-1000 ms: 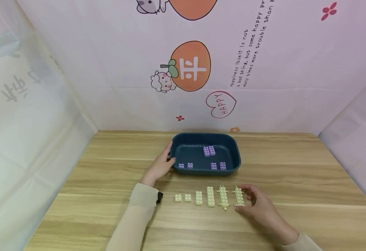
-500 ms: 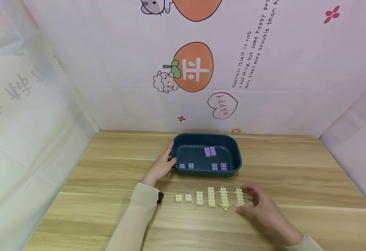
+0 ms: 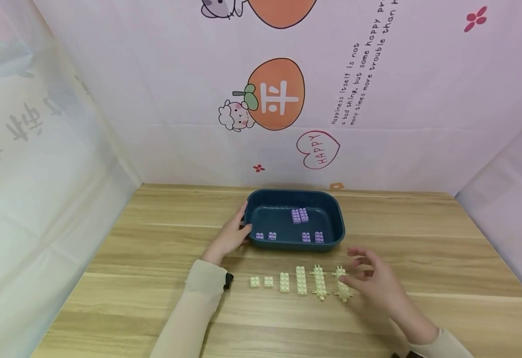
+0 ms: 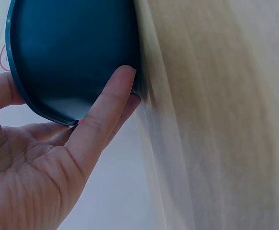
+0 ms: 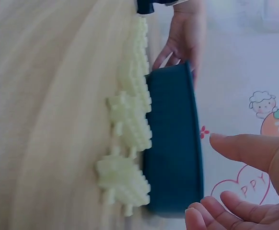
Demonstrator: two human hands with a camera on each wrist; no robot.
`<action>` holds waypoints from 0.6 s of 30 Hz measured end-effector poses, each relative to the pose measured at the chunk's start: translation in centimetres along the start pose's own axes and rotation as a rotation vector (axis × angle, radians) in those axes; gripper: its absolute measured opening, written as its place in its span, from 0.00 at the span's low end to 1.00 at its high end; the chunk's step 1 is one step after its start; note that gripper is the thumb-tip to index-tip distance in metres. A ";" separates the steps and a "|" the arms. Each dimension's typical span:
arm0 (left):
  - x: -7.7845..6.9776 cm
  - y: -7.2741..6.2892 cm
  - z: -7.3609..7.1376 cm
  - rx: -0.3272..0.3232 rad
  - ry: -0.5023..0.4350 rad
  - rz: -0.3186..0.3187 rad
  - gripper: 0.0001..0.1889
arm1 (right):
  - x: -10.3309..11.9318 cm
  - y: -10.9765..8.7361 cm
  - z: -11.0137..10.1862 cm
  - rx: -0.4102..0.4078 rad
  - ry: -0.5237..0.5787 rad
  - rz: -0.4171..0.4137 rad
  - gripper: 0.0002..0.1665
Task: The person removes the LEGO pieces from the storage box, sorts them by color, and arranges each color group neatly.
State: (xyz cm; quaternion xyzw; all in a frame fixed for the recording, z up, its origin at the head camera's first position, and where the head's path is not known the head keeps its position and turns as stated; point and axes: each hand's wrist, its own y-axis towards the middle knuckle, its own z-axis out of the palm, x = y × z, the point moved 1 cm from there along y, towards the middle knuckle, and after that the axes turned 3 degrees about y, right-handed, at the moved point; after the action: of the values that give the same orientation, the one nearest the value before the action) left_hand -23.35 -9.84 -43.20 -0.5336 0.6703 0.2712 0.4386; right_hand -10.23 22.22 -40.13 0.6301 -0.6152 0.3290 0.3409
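Observation:
My left hand [image 3: 229, 237] holds the left end of a dark blue plastic bin [image 3: 296, 245]; the left wrist view shows fingers against the bin's outer wall [image 4: 67, 52] and at its rim. My right hand [image 3: 374, 278] hovers at the right end of a row of pale yellow toy bricks, fingers spread and nothing between them. Under its thumb, partly covered, lies a long brick with side pegs [image 3: 343, 291]. A similar pegged brick [image 3: 319, 282] lies just left of it. In the right wrist view, the thumb and fingers stand apart beside the bin.
Leftward along the row lie a long yellow brick [image 3: 301, 281], a shorter one [image 3: 284, 282] and two small square ones, the nearer to the middle being a square brick [image 3: 268, 282]. Several purple bricks [image 3: 299, 216] sit inside the bin. A printed cloth [image 3: 189, 149] hangs behind the wooden table [image 3: 422, 238].
My right hand has let go of the rightmost pegged brick and lifted up and slightly away from it. The left hand stays on the bin.

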 end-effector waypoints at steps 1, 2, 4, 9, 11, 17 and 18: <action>0.0 0.0 0.0 0.000 0.000 0.001 0.36 | 0.2 0.1 0.0 -0.002 0.001 -0.008 0.38; 0.0 0.0 0.0 0.000 0.000 0.002 0.36 | 0.5 0.3 0.0 -0.003 0.009 -0.011 0.37; -0.1 -0.1 -0.1 -0.001 0.004 0.002 0.36 | 1.0 0.6 0.1 -0.006 0.020 -0.024 0.37; -0.5 -0.3 -0.1 -0.007 0.026 -0.002 0.36 | 2.1 1.4 0.6 -0.014 0.051 -0.041 0.35; -0.5 -0.3 -0.1 -0.008 0.031 -0.004 0.36 | 2.3 1.7 0.9 -0.020 0.052 -0.052 0.33; -0.4 -0.3 0.0 -0.006 0.032 -0.010 0.36 | 3.1 3.2 1.9 -0.022 0.049 -0.074 0.30; -0.4 -0.3 -0.1 -0.006 0.030 -0.012 0.36 | 3.3 3.5 2.1 -0.021 0.054 -0.078 0.29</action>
State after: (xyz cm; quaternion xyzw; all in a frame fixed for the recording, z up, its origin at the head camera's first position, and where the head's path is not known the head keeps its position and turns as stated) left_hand -23.04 -9.76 -42.75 -0.5428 0.6730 0.2624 0.4284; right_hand -13.62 18.64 -38.48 0.6409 -0.5842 0.3256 0.3767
